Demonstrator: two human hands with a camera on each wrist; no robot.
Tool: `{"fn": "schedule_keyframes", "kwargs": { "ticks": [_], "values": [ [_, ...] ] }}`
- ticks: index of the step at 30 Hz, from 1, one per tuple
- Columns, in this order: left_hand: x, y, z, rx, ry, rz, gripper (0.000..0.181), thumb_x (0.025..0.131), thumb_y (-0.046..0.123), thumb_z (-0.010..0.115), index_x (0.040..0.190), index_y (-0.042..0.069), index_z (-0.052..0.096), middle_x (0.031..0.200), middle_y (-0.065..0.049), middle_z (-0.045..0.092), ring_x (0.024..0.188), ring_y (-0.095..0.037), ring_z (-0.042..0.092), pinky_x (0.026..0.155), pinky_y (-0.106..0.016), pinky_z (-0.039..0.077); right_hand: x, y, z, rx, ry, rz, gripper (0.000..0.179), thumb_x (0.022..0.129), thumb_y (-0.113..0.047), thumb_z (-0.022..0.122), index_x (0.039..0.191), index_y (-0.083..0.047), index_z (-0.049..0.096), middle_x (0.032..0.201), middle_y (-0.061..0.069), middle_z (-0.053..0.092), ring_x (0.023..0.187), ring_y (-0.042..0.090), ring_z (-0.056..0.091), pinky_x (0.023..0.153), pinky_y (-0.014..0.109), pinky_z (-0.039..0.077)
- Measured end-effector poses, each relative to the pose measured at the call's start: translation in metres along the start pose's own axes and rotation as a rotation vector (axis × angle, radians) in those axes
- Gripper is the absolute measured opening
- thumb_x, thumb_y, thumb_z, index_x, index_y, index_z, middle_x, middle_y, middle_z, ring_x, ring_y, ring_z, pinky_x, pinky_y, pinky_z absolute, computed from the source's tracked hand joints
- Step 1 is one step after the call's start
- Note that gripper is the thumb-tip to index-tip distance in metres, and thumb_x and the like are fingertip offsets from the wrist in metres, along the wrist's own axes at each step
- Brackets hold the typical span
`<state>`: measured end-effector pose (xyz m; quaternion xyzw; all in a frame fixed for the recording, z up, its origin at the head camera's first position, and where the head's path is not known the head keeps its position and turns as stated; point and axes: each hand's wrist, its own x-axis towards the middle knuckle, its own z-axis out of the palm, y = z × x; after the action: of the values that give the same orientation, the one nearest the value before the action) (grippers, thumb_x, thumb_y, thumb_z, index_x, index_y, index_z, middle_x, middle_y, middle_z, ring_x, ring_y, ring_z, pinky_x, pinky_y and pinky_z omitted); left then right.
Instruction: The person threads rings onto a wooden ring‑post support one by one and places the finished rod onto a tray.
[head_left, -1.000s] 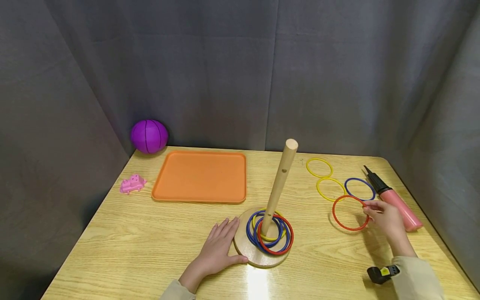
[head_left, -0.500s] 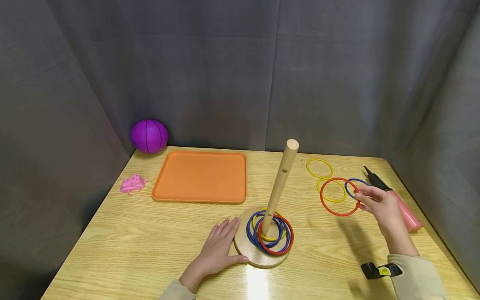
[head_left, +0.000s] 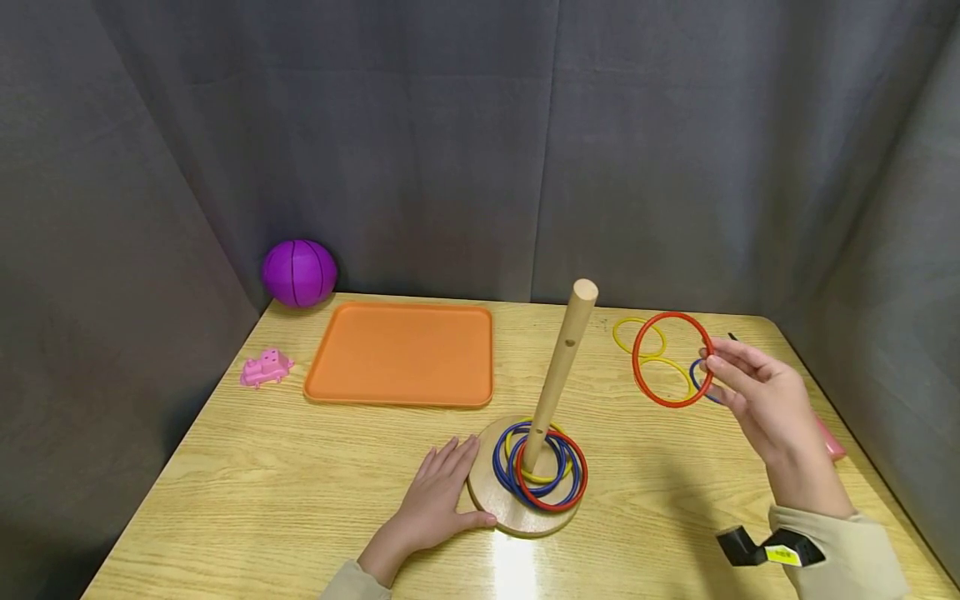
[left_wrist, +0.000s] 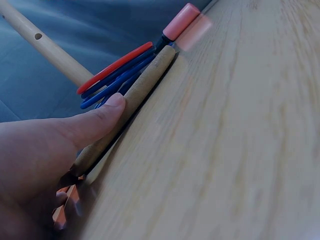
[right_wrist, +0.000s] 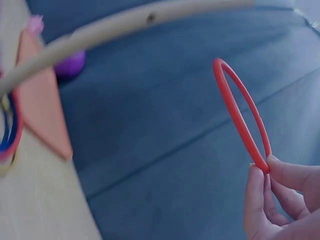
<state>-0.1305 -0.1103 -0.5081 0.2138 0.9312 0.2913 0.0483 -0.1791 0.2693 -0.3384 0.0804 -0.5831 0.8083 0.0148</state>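
Note:
A wooden peg rises from a round wooden base, with several blue, red and yellow rings lying around its foot. My left hand rests at the base's left edge, fingers straight; in the left wrist view its thumb lies against the rim. On the right, my right hand pinches a red ring between thumb and fingers, held up above the table. The right wrist view shows that red ring gripped at its lower end. Behind it lie two yellow rings and a partly hidden blue ring.
An orange tray lies left of the peg. Further left are a pink toy and a purple ball. A pink pump at the right edge is mostly hidden by the right hand. Grey curtains enclose the table.
My right hand has lifted the red ring up off the right side of the table and slightly leftward, now covering most of the pump. The left hand stays where it was.

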Motion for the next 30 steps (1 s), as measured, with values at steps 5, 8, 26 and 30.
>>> {"fn": "schedule_keyframes", "kwargs": {
  "ticks": [5, 8, 26, 30],
  "values": [
    [0.000, 0.000, 0.000, 0.006, -0.005, -0.007, 0.106, 0.078, 0.063, 0.066, 0.155, 0.009, 0.019, 0.162, -0.009, 0.023, 0.150, -0.034, 0.015, 0.121, -0.057, 0.011, -0.004, -0.013, 0.021, 0.143, -0.084, -0.039, 0.031, 0.093, 0.013, 0.049, 0.107, -0.002, 0.072, 0.094, 0.006, 0.074, 0.086, 0.014, 0.070, 0.073, 0.025, 0.060],
    [0.000, 0.001, -0.001, 0.005, -0.002, -0.004, 0.105, 0.078, 0.063, 0.066, 0.155, 0.008, 0.020, 0.161, -0.010, 0.024, 0.150, -0.034, 0.016, 0.121, -0.058, 0.012, -0.005, -0.018, 0.035, 0.194, -0.127, -0.061, 0.032, 0.094, 0.014, 0.046, 0.108, 0.000, 0.071, 0.095, 0.008, 0.073, 0.086, 0.015, 0.070, 0.073, 0.026, 0.060],
    [0.000, 0.000, 0.000, 0.000, -0.013, -0.011, 0.106, 0.078, 0.063, 0.066, 0.156, 0.009, 0.019, 0.162, -0.008, 0.022, 0.151, -0.033, 0.014, 0.122, -0.057, 0.010, -0.006, -0.034, 0.097, 0.170, -0.147, -0.129, 0.029, 0.095, 0.011, 0.047, 0.105, -0.002, 0.071, 0.091, 0.006, 0.072, 0.083, 0.014, 0.068, 0.071, 0.023, 0.059],
    [0.000, 0.000, 0.000, 0.001, -0.004, 0.000, 0.106, 0.078, 0.062, 0.067, 0.155, 0.008, 0.020, 0.161, -0.010, 0.023, 0.150, -0.034, 0.016, 0.121, -0.058, 0.012, -0.005, -0.033, 0.104, 0.151, -0.138, -0.114, 0.028, 0.095, 0.009, 0.049, 0.104, -0.005, 0.071, 0.091, 0.004, 0.072, 0.084, 0.013, 0.068, 0.070, 0.023, 0.059]
  ]
}}
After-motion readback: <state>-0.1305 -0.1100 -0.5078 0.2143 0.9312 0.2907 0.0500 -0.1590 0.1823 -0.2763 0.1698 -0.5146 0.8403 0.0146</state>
